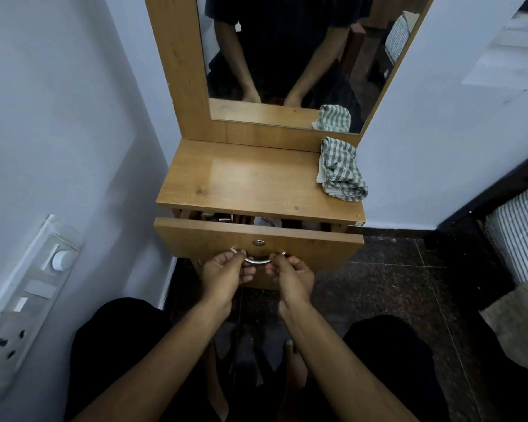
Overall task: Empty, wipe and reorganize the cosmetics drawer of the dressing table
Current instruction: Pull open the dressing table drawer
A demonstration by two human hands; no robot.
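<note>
A wooden dressing table stands against the wall under a tall mirror. Its drawer is pulled out a few centimetres, and a narrow gap shows cosmetics inside, mostly hidden. A curved metal handle sits on the drawer front below a round lock. My left hand grips the handle's left end. My right hand grips its right end. A green-and-white checked cloth lies crumpled on the tabletop's right side.
A white wall with a switch and socket panel runs close on the left. A dark speckled floor extends to the right, where striped bedding lies under a dark frame. My knees and feet sit below the drawer.
</note>
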